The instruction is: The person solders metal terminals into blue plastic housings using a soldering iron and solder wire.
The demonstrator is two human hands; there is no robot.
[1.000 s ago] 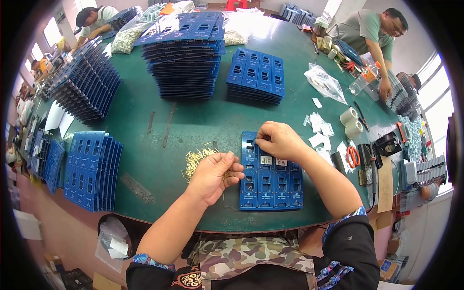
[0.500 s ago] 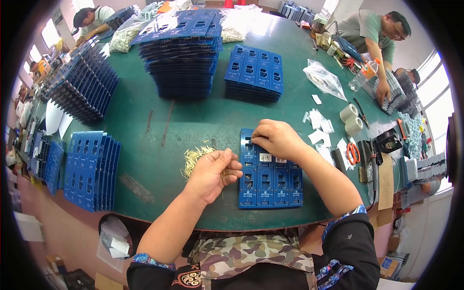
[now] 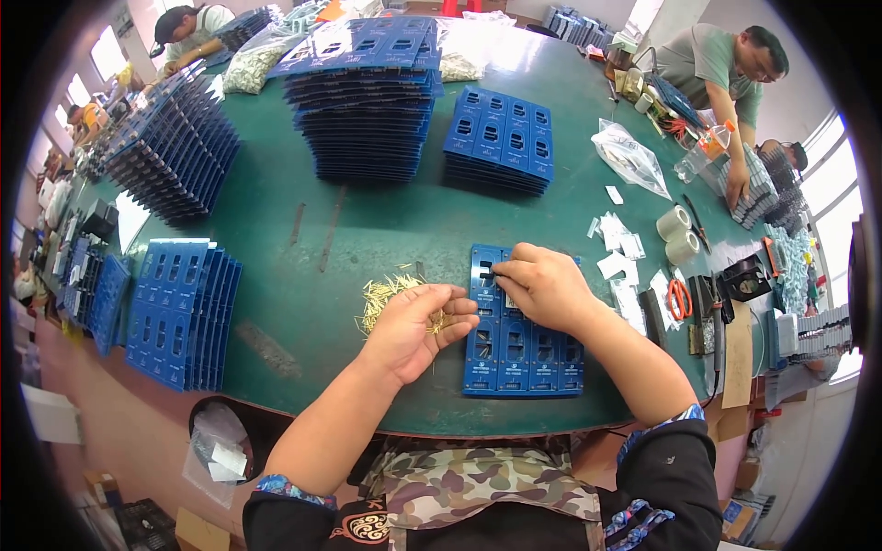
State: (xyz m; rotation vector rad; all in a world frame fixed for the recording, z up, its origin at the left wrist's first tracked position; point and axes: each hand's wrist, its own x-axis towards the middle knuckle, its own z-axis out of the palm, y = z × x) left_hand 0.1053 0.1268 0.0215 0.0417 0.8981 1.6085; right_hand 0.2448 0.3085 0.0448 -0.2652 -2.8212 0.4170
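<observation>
A blue circuit board panel with rows of rectangular cutouts lies flat at the table's near side. Over its upper part my right hand is bent down, thumb and index finger pinched at the upper left cutouts; anything between the fingertips is too small to make out. Just left of the panel my left hand is turned palm up, fingers curled and thumb against them; whatever they hold is hidden. Beside and partly behind that hand lies a loose pile of thin gold-coloured pins. Several pins lie in a lower left cutout of the panel.
Tall stacks of blue panels stand farther back, a lower stack to their right, and upright panels at left. Tape rolls, orange-handled scissors and white paper pieces lie right. A co-worker reaches over the far right.
My right hand has shifted slightly down along the panel's upper left and now covers the white labels seen before. My left hand's thumb has drawn closer to its fingers. The whole view has shifted slightly.
</observation>
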